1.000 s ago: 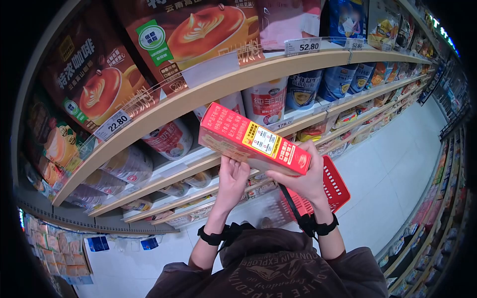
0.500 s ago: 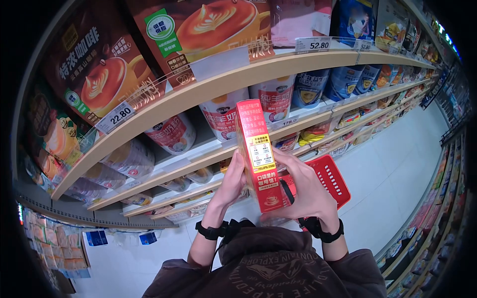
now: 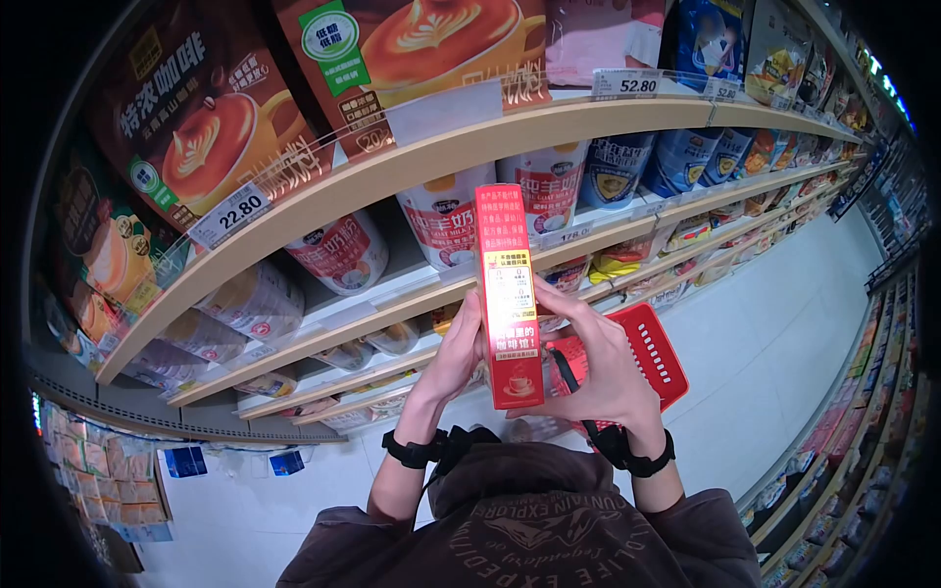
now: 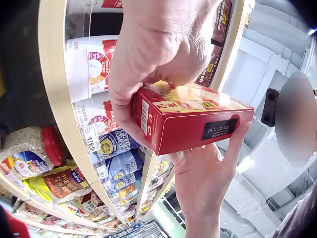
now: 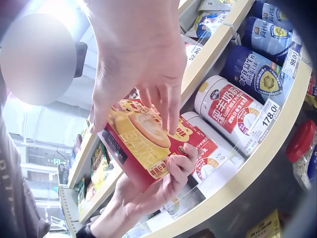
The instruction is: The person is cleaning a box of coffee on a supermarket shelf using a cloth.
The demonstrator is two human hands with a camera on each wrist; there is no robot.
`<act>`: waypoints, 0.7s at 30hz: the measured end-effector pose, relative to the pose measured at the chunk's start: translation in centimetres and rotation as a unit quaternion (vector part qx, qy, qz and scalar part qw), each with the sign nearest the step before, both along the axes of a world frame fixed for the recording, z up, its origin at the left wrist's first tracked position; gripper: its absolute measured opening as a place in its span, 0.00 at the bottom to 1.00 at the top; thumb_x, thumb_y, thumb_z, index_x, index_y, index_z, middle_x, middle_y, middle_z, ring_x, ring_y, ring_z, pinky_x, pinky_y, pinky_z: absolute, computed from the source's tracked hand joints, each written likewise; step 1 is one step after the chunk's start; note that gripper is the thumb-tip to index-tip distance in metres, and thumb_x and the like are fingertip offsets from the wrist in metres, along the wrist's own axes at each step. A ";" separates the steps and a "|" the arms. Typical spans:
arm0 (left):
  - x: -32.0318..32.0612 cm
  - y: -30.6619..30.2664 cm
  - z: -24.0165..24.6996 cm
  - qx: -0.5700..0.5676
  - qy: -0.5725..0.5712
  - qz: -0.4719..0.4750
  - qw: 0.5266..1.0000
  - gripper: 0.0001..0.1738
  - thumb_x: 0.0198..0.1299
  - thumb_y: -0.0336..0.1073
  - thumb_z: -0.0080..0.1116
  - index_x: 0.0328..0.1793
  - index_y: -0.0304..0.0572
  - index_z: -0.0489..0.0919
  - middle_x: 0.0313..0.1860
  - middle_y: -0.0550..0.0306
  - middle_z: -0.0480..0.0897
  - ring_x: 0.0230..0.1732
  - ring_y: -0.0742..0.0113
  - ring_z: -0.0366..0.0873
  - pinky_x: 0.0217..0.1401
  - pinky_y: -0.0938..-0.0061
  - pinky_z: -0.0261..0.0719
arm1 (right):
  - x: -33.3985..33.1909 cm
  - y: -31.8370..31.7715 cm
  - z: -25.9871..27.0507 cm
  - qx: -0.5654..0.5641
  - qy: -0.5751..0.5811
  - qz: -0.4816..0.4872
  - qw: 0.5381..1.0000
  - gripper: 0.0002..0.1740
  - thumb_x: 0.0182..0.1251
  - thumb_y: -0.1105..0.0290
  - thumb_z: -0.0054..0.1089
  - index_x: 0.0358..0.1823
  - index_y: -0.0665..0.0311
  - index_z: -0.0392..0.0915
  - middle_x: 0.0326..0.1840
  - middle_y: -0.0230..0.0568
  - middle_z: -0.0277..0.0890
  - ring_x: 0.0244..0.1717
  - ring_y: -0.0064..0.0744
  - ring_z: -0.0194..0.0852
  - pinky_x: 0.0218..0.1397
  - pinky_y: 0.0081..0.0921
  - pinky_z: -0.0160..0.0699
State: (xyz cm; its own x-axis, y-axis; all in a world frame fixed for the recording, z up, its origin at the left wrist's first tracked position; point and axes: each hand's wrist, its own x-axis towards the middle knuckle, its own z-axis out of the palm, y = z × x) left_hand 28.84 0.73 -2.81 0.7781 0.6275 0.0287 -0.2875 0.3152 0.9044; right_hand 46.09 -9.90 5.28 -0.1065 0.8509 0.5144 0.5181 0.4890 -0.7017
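Observation:
A red coffee box is held between both hands, its narrow side turned up toward the head camera. My left hand grips it from the left, and in the right wrist view the left fingers curl over the box's edge. From the right, my right hand holds it, thumb at the near end and fingers along the far part. The broad face with a coffee cup picture shows in the right wrist view. A dark date label on another side appears in the left wrist view.
Shelves ahead carry large coffee packs, goat milk powder cans and blue cans. A curved shelf edge runs just beyond the box. Below the right hand hangs a red basket. More shelving lines the right side.
The box has turned from a slant across the view to pointing away from the body. My left hand has gone from palm-up beneath it to gripping its left side; the right hand has shifted along it.

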 end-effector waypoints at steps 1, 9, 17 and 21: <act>-0.1 0.0 -0.1 0.000 0.000 0.000 1.000 0.32 0.75 0.54 0.25 0.74 0.39 0.53 0.67 0.50 0.67 0.66 0.67 0.69 0.63 0.68 0.74 | 0.0 0.0 0.0 0.000 0.000 0.000 1.000 0.56 0.36 0.56 0.83 0.67 0.65 0.61 0.72 0.47 0.62 0.64 0.43 0.70 0.64 0.36 0.74; 0.8 -1.2 0.3 -0.040 0.008 0.121 0.992 0.25 0.71 0.48 0.43 0.56 0.28 0.69 0.35 0.46 0.81 0.34 0.62 0.83 0.38 0.70 0.83 | 0.1 -0.2 -0.4 -0.004 0.017 0.009 1.000 0.56 0.36 0.57 0.84 0.68 0.66 0.60 0.73 0.47 0.59 0.63 0.41 0.72 0.55 0.31 0.81; -0.5 -0.5 0.1 -0.003 0.010 0.026 1.000 0.31 0.76 0.53 0.26 0.75 0.38 0.52 0.69 0.50 0.64 0.68 0.67 0.65 0.69 0.68 0.68 | 0.0 -0.3 -0.5 -0.004 0.006 0.012 1.000 0.57 0.36 0.57 0.83 0.69 0.66 0.59 0.73 0.47 0.59 0.62 0.40 0.72 0.56 0.32 0.81; -0.6 -0.8 1.1 0.006 0.015 0.047 0.999 0.30 0.76 0.52 0.26 0.74 0.38 0.53 0.68 0.51 0.65 0.68 0.68 0.66 0.69 0.70 0.67 | -0.1 -0.3 -0.5 -0.013 0.000 0.011 1.000 0.57 0.36 0.58 0.83 0.69 0.65 0.59 0.73 0.46 0.59 0.61 0.40 0.73 0.56 0.33 0.80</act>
State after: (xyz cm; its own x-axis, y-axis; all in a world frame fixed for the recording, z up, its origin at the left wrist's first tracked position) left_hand 28.23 -0.10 -1.74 0.7162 0.6978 0.0130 -0.2873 0.2778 0.9167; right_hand 46.03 -10.19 4.74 -0.1260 0.8615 0.4918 0.5073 0.4820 -0.7144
